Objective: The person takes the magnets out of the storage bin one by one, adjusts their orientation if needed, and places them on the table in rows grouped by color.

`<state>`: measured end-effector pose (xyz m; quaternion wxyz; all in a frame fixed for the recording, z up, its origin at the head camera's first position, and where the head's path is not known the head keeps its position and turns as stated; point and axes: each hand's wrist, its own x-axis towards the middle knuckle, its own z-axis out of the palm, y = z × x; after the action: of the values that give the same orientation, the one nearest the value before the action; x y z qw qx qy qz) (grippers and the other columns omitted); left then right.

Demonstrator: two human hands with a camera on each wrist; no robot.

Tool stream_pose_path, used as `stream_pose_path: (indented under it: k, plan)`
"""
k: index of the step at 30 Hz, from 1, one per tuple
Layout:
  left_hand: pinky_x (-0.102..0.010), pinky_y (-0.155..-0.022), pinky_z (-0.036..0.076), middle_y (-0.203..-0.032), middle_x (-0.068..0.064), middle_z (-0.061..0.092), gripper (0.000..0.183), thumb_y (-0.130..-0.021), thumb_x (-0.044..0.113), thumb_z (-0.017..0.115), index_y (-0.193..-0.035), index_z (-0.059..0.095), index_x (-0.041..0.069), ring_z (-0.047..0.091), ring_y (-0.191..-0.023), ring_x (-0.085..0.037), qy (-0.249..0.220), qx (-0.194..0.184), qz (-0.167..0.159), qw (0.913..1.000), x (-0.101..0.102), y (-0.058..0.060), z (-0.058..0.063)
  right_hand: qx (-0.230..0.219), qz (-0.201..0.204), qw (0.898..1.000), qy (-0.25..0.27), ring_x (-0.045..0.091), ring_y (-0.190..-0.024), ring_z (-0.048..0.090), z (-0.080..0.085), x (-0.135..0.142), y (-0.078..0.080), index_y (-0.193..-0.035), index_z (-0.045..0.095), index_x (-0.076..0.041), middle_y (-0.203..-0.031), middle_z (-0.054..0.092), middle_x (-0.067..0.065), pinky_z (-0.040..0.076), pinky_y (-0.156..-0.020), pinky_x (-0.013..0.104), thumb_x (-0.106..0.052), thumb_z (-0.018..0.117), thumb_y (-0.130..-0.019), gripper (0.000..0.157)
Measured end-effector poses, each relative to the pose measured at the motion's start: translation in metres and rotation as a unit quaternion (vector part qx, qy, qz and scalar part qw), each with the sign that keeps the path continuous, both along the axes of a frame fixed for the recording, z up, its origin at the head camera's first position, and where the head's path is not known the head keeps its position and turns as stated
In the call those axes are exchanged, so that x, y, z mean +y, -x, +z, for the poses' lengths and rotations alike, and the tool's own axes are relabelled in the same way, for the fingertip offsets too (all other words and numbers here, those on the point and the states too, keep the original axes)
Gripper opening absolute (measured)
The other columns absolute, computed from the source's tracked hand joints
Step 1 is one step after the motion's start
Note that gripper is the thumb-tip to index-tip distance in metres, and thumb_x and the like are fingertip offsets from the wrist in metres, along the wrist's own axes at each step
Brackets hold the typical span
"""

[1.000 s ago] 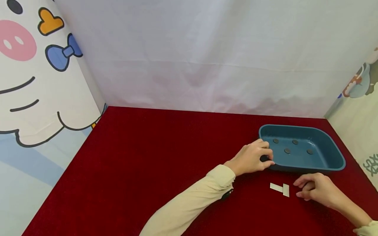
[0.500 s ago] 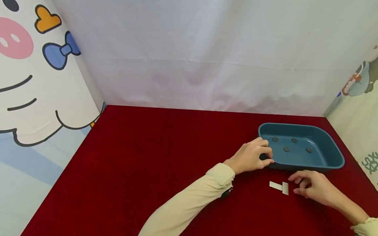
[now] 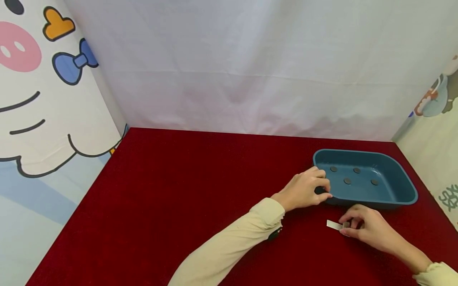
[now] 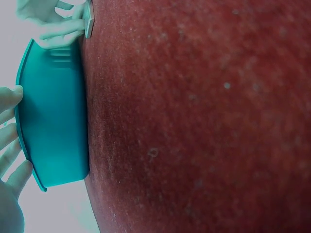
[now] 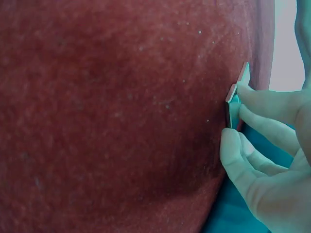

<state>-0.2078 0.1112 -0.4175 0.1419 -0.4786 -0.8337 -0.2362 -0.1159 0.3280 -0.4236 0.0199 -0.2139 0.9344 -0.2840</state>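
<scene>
Both hands grasp: left hand (image 3: 302,189) a smooth, round-cornered blue basin (image 3: 365,191), right hand (image 3: 372,228) a thin, pale rectangular piece (image 5: 233,114).

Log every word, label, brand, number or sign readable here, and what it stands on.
Readable text: none; I see no lettering on the blue basin or the visible parts of the white strips.
Right-hand backdrop: dark squiggly marks at the frame edge; lettering or drawing, I cannot tell.
Left-hand backdrop: cartoon print, no letters visible.
</scene>
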Motion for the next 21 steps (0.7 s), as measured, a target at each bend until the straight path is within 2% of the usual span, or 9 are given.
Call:
stream_pose_path:
  k: [10,17,21]
  plan:
    - [-0.007,-0.067,0.037,-0.088,0.007,0.053,0.010,-0.088,0.032,0.067,-0.084,0.069,0.024,0.044,-0.082,-0.003,-0.004,0.002,-0.002,1.0000,0.001,0.001,-0.001,-0.026,0.028,0.999,-0.031,0.002,-0.065,0.046,0.007,-0.006,0.003,-0.080,0.071,-0.015,-0.084,0.055,-0.005,0.042,-0.055,0.022,0.000,0.077,-0.071,0.018]
    - [-0.010,-0.066,0.037,-0.088,0.002,0.055,0.010,-0.088,0.030,0.068,-0.083,0.069,0.021,0.044,-0.082,-0.005,-0.024,-0.005,-0.015,0.9996,0.000,0.001,-0.001,-0.007,-0.002,0.999,-0.035,0.002,-0.062,0.045,0.007,-0.011,0.002,-0.074,0.068,-0.016,-0.081,0.055,-0.005,0.041,-0.053,0.023,0.004,0.073,-0.064,0.023]
    - [-0.009,-0.065,0.037,-0.088,0.004,0.055,0.010,-0.088,0.031,0.068,-0.083,0.068,0.023,0.044,-0.081,-0.005,-0.013,-0.004,-0.008,0.9999,0.000,0.001,-0.001,0.007,-0.012,0.999,-0.032,0.002,-0.060,0.044,0.005,-0.013,0.001,-0.071,0.067,-0.018,-0.080,0.053,-0.006,0.039,-0.052,0.023,0.003,0.074,-0.061,0.024]
